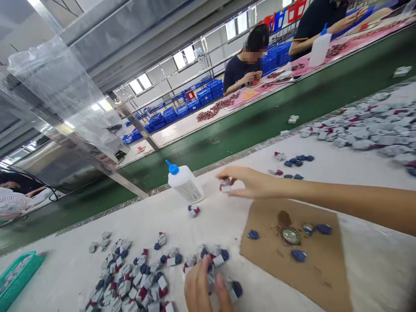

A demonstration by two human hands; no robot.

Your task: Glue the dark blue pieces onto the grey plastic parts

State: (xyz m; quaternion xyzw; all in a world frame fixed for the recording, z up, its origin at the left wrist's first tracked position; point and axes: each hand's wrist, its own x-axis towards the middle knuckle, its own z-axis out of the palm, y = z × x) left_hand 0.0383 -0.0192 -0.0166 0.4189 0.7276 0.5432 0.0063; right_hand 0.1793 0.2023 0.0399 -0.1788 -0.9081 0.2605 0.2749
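Note:
My right hand [245, 182] reaches in over the table and pinches a small grey-and-red piece [225, 187] between thumb and fingers, just right of a white squeeze bottle [186, 185] with a blue nozzle. Low in the middle, my left hand [205, 286] curls round small grey-and-blue pieces; the fingers partly cover them and motion blurs them. Left of it spreads a pile of grey, red and dark-blue pieces [130, 281]. A single such piece [193, 211] lies below the bottle. On a brown cardboard sheet [273, 268] are a small round dish [291, 236] and several dark-blue pieces [298, 255].
A green basket [19, 277] stands at the left edge. More grey pieces [367, 130] heap up at the right. Beyond runs a green conveyor belt [208, 141], with co-workers [243, 65] seated across it. A metal post [130, 184] rises at the left.

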